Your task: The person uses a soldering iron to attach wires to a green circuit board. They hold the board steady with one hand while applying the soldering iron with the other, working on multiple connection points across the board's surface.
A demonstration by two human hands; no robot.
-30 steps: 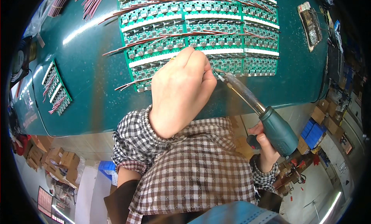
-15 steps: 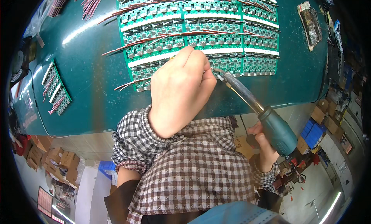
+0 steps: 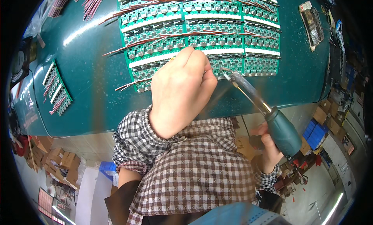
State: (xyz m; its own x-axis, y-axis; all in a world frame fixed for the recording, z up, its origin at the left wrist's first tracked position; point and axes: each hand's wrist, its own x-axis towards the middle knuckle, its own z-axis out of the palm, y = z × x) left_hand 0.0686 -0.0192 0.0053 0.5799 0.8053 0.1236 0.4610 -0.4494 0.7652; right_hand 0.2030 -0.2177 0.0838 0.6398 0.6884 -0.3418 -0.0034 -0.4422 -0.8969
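Rows of green circuit boards (image 3: 217,41) lie side by side on the green table, with white strips, small parts and red and black wires (image 3: 151,40) across them. My left hand (image 3: 182,83) is closed in a pinch at the boards' near edge; its fingertips and whatever they hold are hidden behind the hand. My right hand (image 3: 270,149) is wrapped round the green handle of a soldering iron (image 3: 285,133), with a thin metal tube along its barrel. The iron's tip is just right of my left fingers, close to the near boards; I cannot tell whether it touches them.
At the left lies a smaller board piece (image 3: 57,91) with wires on it. Bundles of red wires (image 3: 93,5) are at the far left. A worn, dark-topped block (image 3: 311,26) rests at the far right. Cardboard boxes (image 3: 64,161) stand below the table.
The soldering iron has moved slightly right, its tip drawing away from my left fingers. My right hand has shifted right with it. My left hand has hardly moved.
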